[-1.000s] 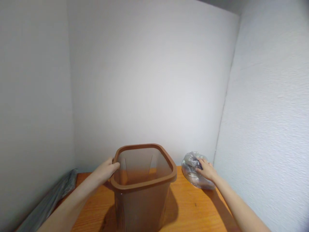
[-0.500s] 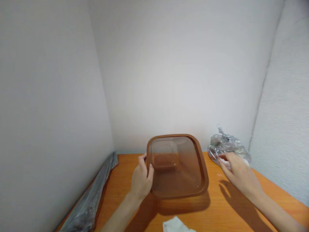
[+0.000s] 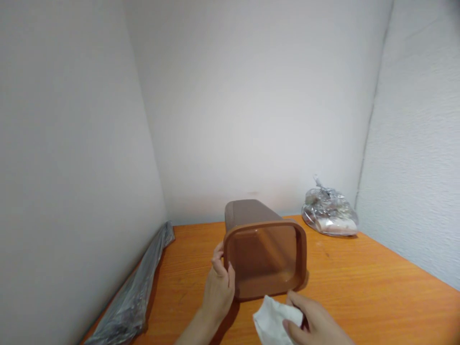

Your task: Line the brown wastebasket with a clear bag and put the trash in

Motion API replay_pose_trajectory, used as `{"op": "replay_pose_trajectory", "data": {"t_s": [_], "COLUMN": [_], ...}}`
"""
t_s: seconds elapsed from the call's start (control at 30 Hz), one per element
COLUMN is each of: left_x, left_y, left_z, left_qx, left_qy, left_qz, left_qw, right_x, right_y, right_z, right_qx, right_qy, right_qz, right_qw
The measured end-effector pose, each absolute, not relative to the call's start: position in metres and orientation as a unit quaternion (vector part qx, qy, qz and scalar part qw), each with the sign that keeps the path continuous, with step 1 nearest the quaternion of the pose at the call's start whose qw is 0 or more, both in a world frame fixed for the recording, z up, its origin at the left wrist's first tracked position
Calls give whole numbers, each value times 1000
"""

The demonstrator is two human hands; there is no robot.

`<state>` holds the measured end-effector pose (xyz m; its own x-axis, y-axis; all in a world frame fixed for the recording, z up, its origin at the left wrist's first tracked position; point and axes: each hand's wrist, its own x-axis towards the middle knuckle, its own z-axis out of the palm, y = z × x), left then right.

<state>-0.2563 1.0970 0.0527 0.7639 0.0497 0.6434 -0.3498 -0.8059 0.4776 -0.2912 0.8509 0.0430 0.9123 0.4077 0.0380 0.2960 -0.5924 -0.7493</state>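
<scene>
A brown plastic bin (image 3: pixel 264 244) lies tipped on the orange wooden table (image 3: pixel 359 287), its open mouth facing me. My left hand (image 3: pixel 220 285) grips the left edge of the bin's rim, fingers wrapped round it. My right hand (image 3: pixel 316 323) is low in front of the bin's mouth, closed on a crumpled white cloth (image 3: pixel 273 321). The bin's inside looks bare.
A knotted clear plastic bag (image 3: pixel 328 213) with things inside sits at the back right by the wall. A long grey plastic-wrapped bundle (image 3: pixel 138 287) lies along the left wall. White walls close the table in on three sides.
The bin has been tipped over from upright toward me. My right hand left the clear bag, came down to the front and now holds the white cloth. My left hand stays on the rim.
</scene>
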Motion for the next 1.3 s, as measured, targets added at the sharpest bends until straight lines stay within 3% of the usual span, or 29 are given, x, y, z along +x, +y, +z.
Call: {"op": "replay_pose_trajectory", "data": {"t_s": [0.1, 0.23, 0.43, 0.57, 0.73, 0.93, 1.3], "left_x": [-258, -261, -252, -239, -224, -220, -230], "left_y": [1102, 1109, 1114, 1115, 1122, 1120, 1121], "left_z": [50, 48, 34, 16, -7, -4, 10], "left_qx": [889, 893, 911, 918, 918, 906, 894], "left_qy": [-78, -65, -61, -55, -63, -79, -140], "left_qz": [325, 302, 259, 242, 274, 297, 346], "left_qw": [314, 327, 315, 308, 280, 291, 247], "right_x": [-284, -274, -234, -201, -169, -147, -213], "right_y": [859, 880, 932, 962, 968, 955, 914], "right_z": [71, 97, 55, 34, 42, 39, 7], "right_qx": [-862, -867, -905, -899, -921, -946, -979], "right_qy": [-204, -258, -321, -372, -305, -228, -188], "right_qz": [-41, -154, -111, -143, -180, -179, -42], "right_qw": [463, 399, 257, 184, 160, 146, 72]}}
